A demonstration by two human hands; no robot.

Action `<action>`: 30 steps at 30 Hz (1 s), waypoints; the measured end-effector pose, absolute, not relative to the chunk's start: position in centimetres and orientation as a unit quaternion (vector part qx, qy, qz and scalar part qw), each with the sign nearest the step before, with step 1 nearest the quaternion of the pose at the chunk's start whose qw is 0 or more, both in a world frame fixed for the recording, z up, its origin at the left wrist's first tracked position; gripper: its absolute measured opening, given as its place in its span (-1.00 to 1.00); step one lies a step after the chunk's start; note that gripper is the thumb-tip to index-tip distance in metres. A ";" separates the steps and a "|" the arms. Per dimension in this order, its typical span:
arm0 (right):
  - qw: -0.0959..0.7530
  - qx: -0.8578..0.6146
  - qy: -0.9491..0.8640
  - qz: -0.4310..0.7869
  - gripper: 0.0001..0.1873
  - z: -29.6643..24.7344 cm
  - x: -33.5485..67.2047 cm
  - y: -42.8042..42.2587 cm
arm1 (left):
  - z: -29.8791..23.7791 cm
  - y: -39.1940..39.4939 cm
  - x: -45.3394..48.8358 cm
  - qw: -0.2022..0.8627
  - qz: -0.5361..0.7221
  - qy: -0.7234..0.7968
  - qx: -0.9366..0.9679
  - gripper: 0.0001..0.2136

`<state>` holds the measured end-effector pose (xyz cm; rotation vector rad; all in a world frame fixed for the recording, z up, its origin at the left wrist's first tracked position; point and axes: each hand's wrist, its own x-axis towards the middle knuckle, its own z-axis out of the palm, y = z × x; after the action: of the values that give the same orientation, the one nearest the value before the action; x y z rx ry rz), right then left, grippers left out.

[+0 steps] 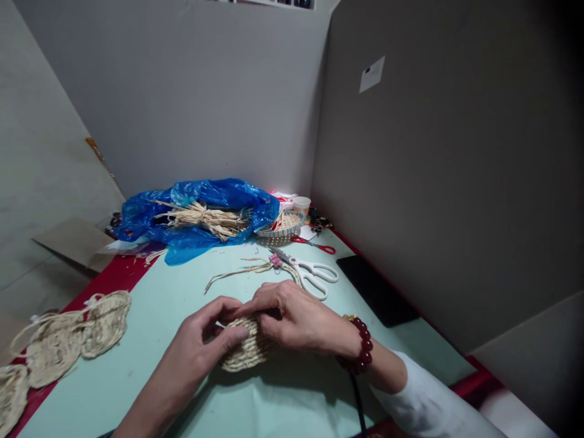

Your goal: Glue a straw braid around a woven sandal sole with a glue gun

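Note:
A small woven straw piece (249,351) with rows of twisted strands is held between both hands above the pale green table sheet. My left hand (201,344) grips its left side, the thumb pressed on the front face. My right hand (296,319) closes on its upper right edge, fingers bent over the top. The fingertips behind the piece are hidden. Just beyond the hands lie loose straw strands (237,267) with a pink clip (275,261) on them. White-handled scissors (310,271) rest by the right hand.
A blue plastic bag (219,191) holding a straw bundle (205,219) lies at the back, beside a round basket (280,234), a paper cup (302,205) and red-handled scissors (319,245). Woven straw pieces (55,347) lie at left. A black tablet-like slab (376,289) sits right, near the partition (433,152).

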<state>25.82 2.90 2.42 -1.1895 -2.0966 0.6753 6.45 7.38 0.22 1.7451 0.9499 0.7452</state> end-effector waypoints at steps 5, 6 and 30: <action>0.306 -0.467 -0.802 0.211 -0.55 2.3 25.6 2.7 | -0.3 6.9 6.4 0.470 0.321 0.419 0.707 -0.70; 0.306 -0.469 -0.802 0.206 -0.55 2.3 25.5 2.6 | -0.4 6.8 6.4 0.464 0.322 0.426 0.707 -0.71; 0.315 -0.456 -0.800 0.229 -0.81 4.8 29.4 3.0 | -0.6 6.4 5.9 0.373 0.368 0.466 0.713 -0.74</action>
<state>29.37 2.98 4.84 -1.2013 -2.1079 0.6019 5.94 6.37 -0.55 1.8261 1.1932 0.9432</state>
